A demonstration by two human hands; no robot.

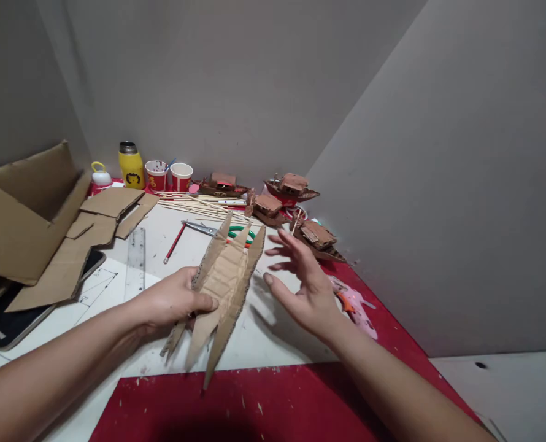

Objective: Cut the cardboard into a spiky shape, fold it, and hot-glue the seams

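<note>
My left hand (174,301) grips a cardboard boat hull (224,288), a long piece with pointed ends and folded-up sides, held just above the table. Its thumb lies across the inner face. To the right of the hull my right hand (300,282) hovers with fingers spread, a short gap away and touching nothing.
Several finished brown cardboard boats (316,236) stand at the back. Wooden sticks (199,205), scissors (208,229), a red pencil (174,244), a clear ruler (135,261), a pink glue gun (353,305), paper cups (181,176), a yellow bottle (131,166) and cardboard sheets (34,233) surround the white sheet (264,337) on the red table (264,405).
</note>
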